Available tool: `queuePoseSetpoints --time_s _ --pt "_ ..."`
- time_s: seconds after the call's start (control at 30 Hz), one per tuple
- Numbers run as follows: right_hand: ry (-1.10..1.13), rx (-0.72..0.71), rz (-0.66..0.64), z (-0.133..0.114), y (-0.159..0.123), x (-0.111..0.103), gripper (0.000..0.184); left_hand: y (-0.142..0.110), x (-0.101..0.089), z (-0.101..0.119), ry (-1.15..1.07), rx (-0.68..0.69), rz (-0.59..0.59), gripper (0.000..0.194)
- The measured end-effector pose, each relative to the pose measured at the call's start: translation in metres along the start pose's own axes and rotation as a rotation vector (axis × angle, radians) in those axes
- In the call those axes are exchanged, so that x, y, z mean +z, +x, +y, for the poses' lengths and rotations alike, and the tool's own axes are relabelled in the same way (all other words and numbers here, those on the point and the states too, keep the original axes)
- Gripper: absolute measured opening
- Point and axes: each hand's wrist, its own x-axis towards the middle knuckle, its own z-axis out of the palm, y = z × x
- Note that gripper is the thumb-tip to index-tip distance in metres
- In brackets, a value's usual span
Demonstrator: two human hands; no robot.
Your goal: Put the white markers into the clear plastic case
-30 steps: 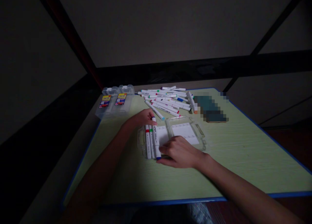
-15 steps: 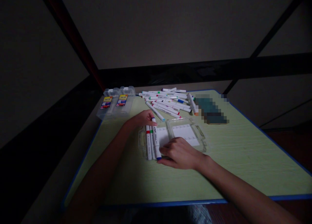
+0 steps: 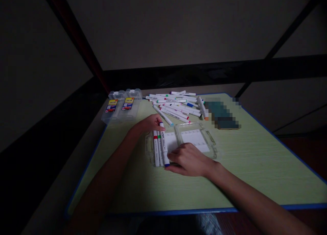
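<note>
A white marker (image 3: 164, 143) with dark blue ends lies lengthwise between my two hands. My left hand (image 3: 151, 122) pinches its far end, and the fingers of my right hand (image 3: 188, 160) grip its near end. Beneath is a clear plastic case (image 3: 212, 142), opened flat, with white paper sheets (image 3: 195, 140) inside both halves. In the left half, two more white markers rest side by side: one with a red band (image 3: 156, 149) and one with a green band (image 3: 159, 148). Whether the blue marker touches the case floor I cannot tell.
Beyond the case lies a loose pile of white markers (image 3: 176, 107) with coloured ends. Two closed clear cases with labels (image 3: 127, 108) stand at the far left. A pixelated dark green object (image 3: 221, 115) lies on the right of the pale green table (image 3: 255, 173), which has a blue edge.
Almost nothing differs. Both hands keep their hold on the blue-ended marker, and the whole view has shifted very slightly.
</note>
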Motion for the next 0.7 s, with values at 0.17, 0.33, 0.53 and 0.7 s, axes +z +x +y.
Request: queuePoseSetpoints --time_s 0.17,0.33,0.53,0.7 --pt "0.017 -0.002 0.008 -0.0003 0.0002 -0.0003 0.035 0.0005 0.0005 0.0000 0.004 0.010 0.006 0.032" --pt "0.012 -0.008 0.026 -0.0002 -0.0004 0.0001 0.036 -0.0018 0.0020 0.0045 0.035 -0.008 0.027 0.030" --pt "-0.006 -0.010 0.029 -0.0001 -0.0013 0.0009 0.035 -0.0030 0.0018 0.0062 0.040 -0.007 0.007 0.030" --pt "0.000 -0.007 0.039 -0.0008 -0.0012 0.0018 0.035 -0.0011 0.0007 0.0018 0.053 0.032 0.000 0.030"
